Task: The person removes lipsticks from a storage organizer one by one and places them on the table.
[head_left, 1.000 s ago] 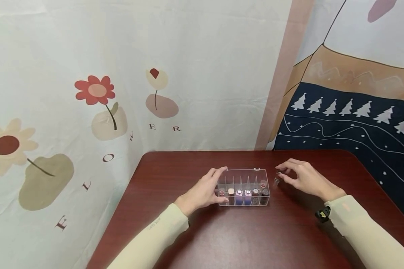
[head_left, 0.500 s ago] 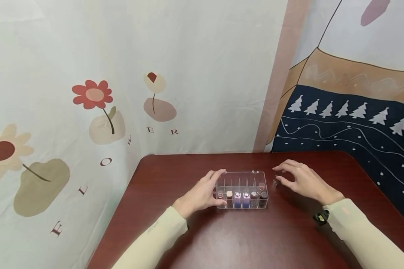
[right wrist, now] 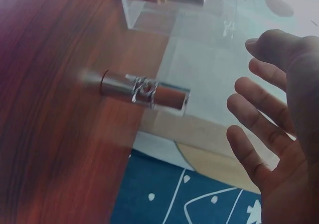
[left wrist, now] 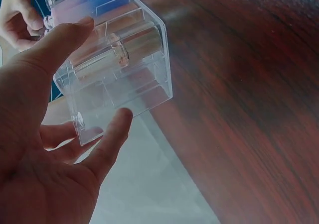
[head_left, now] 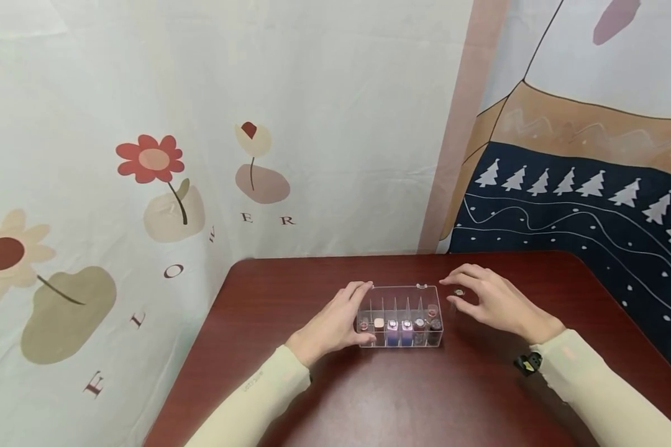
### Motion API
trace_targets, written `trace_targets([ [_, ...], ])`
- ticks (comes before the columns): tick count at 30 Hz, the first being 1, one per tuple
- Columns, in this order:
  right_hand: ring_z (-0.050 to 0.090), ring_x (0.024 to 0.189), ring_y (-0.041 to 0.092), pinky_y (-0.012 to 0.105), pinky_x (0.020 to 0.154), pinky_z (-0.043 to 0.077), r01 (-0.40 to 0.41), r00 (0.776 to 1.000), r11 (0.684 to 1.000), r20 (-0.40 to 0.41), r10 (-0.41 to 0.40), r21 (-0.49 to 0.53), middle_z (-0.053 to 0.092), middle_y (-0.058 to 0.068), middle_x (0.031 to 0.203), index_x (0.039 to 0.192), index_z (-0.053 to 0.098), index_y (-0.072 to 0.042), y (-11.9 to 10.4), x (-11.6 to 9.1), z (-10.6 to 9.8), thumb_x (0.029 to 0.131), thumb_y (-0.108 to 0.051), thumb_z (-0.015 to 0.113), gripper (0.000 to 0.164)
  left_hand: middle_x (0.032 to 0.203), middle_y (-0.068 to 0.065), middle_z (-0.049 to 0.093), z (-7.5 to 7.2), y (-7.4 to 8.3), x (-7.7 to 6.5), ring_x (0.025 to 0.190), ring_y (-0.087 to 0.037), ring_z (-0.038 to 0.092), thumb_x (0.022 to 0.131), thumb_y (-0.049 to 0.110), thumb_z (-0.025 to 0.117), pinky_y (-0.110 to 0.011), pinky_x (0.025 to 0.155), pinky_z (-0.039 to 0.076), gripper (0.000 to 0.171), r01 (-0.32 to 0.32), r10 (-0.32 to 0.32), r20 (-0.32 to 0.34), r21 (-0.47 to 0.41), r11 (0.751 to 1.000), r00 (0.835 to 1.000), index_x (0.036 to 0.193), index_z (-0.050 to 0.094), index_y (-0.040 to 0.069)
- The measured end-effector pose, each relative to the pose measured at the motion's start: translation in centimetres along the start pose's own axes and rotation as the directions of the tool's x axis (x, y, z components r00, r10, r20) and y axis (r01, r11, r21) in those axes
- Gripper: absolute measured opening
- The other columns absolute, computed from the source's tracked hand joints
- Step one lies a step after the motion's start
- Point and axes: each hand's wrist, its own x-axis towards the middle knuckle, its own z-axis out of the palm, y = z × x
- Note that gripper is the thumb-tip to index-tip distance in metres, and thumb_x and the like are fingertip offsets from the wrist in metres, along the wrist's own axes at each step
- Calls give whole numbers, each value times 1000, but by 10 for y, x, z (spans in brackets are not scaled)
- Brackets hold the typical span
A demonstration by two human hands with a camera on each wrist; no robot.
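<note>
A clear plastic lipstick organizer point(head_left: 401, 346) with upright dividers stands on the table. My left hand point(head_left: 331, 326) holds its left end, thumb at the front and fingers behind. Several lipsticks stand in its front slots, among them two purple-blue tubes point(head_left: 406, 335). To the right of the organizer, a clear-capped lipstick point(right wrist: 144, 92) with a silver base and an ornate metal band stands upright on the table. My right hand point(head_left: 494, 304) is beside that lipstick with fingers spread; the right wrist view shows them apart from it. The hand partly hides the tube in the head view.
The dark red wooden table point(head_left: 369, 397) meets a pale flower-printed curtain point(head_left: 335, 155) at the back. A navy tree-patterned cloth point(head_left: 548, 211) hangs at the right. A black watch-like band point(head_left: 528, 363) sits at the right wrist.
My right hand has let go of the lipstick it was pinching and spread its fingers, shifting slightly left. The left hand stays on the organizer. The head view has tilted slightly.
</note>
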Motion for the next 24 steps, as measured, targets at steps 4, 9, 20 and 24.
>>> trace_targets([
  [4, 76, 118, 23, 55, 102, 71, 38, 999, 999, -1, -38, -2, 80, 1, 129, 133, 85, -18, -4, 2, 0, 94, -18, 98, 40, 170, -18, 55, 2, 0, 0, 154, -38, 60, 90, 34, 105, -47, 134, 52, 114, -5, 5, 3, 9, 1000, 1000, 178, 39, 1],
  [9, 75, 116, 20, 52, 100, 71, 98, 995, 995, -2, -98, -15, 80, 1, 129, 131, 86, -18, -8, 5, 1, 92, -17, 100, 41, 169, -18, 55, 2, -1, 1, 153, -39, 60, 90, 33, 105, -47, 133, 53, 115, -3, 3, 7, -5, 1000, 1000, 178, 38, 1],
  [20, 76, 119, 21, 51, 103, 71, 156, 985, 988, 72, -155, -8, 81, 0, 130, 126, 88, -18, -16, 9, 7, 92, -16, 99, 36, 165, -18, 58, 2, -2, 1, 149, -37, 64, 89, 34, 105, -46, 132, 55, 115, -23, 23, 6, 0, 1000, 1000, 177, 39, 0],
  [24, 76, 118, 20, 49, 101, 71, 178, 980, 984, 86, -177, -6, 82, -1, 127, 124, 89, -18, -18, 11, 9, 93, -16, 98, 32, 163, -17, 59, 2, -3, 2, 147, -36, 64, 88, 32, 106, -47, 131, 55, 114, -23, 23, 2, -3, 1000, 1000, 176, 40, -1],
])
